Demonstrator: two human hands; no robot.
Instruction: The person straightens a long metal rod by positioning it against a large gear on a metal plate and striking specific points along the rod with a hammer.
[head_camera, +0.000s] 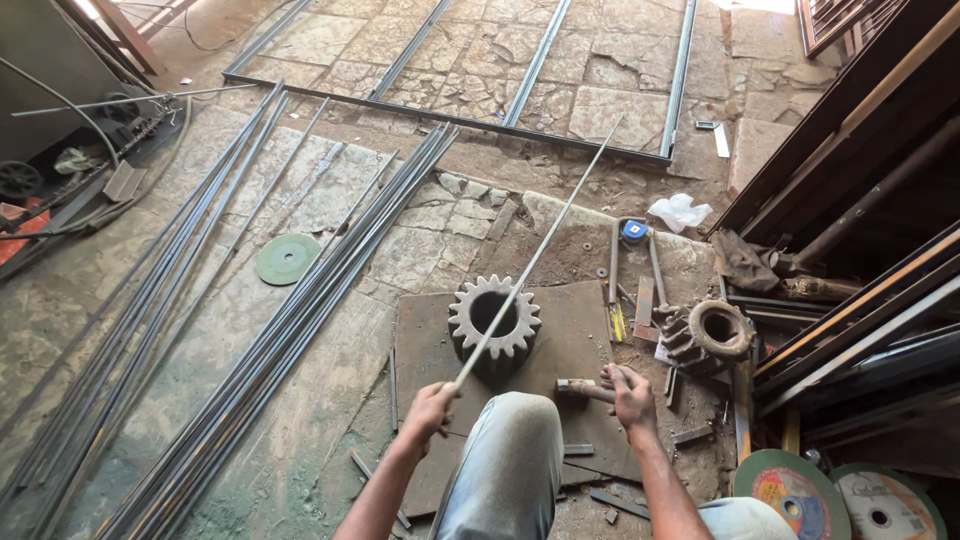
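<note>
Now the left hand (432, 408) grips a thin steel rod (535, 257), the right hand (630, 395) clenches a hammer (582, 390).

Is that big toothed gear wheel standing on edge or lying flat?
Lying flat. The gear rests on its face on the steel plate, its centre hole facing up, with the thin rod from the left hand crossing over it.

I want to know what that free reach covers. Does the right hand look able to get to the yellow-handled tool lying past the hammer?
Probably yes. The right hand grips the hammer, and the yellow-handled tool lies just ahead with bare plate between; the hand would need to drop the hammer.
</note>
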